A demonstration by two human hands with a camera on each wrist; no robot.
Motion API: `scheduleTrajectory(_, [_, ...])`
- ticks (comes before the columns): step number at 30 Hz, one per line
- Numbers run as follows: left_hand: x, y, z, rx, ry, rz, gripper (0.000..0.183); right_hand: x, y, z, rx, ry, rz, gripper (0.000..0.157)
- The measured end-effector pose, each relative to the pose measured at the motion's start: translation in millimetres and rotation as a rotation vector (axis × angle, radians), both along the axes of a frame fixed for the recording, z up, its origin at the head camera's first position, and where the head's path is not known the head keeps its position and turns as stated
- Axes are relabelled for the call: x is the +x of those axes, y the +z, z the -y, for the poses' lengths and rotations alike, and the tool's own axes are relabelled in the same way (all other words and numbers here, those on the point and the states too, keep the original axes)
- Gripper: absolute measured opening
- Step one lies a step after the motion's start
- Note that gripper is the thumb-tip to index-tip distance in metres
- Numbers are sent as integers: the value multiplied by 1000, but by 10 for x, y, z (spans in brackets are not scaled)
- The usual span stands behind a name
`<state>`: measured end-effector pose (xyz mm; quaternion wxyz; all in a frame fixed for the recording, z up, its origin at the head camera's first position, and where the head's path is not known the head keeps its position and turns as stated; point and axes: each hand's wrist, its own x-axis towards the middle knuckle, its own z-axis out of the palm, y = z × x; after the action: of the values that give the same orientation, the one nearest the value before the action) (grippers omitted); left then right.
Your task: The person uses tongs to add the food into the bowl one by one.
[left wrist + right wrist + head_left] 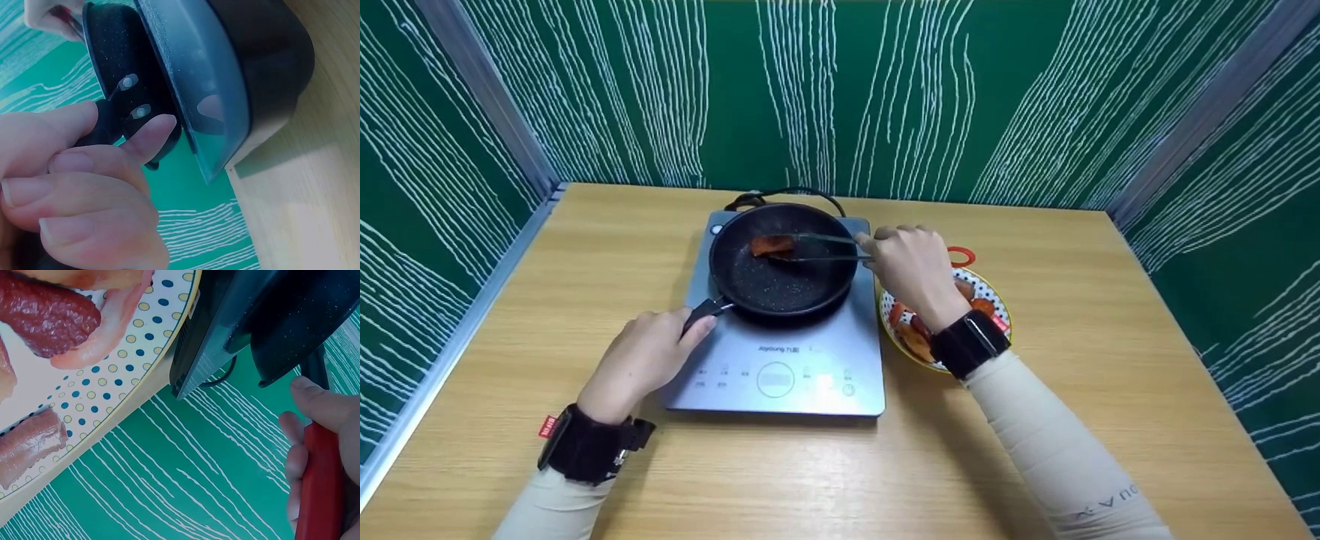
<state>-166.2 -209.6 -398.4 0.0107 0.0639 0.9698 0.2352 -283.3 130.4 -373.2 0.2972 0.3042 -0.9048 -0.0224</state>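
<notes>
Meat (769,246) sits at the tips of your tongs (829,259) inside the black pan (776,289), though whether it touches the base cannot be told; your right hand (911,266) is curled round the tongs, probably to keep skin off the pan, while your left hand (649,349) grasps the pan's handle (703,315), likely steadying it over the cooker (840,352). Just right of the cooker, a dotted plate (126,379) holds more food (53,318), perhaps for easy reach. Below lies a pale wooden table (1072,262); green, white-streaked walls (731,90) rise behind and at both sides.
</notes>
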Motion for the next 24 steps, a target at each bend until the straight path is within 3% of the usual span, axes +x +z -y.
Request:
scheduleTrajectory(5, [5,-11,10,-4,-5,-13,45,47,38,-45,-16,28,51,34])
scheduleTrajectory(10, [7,-11,7,10,8,16,45,142,205,-256,-54,54,121,40])
scheduleTrajectory(17, [-4,9,-5,19,15,55,46,363,446,-899,-144,6,208,41])
scheduleTrajectory(24, [-15,6,-1,22,4,77,45,583,411,-1522,-163,-119,294,46])
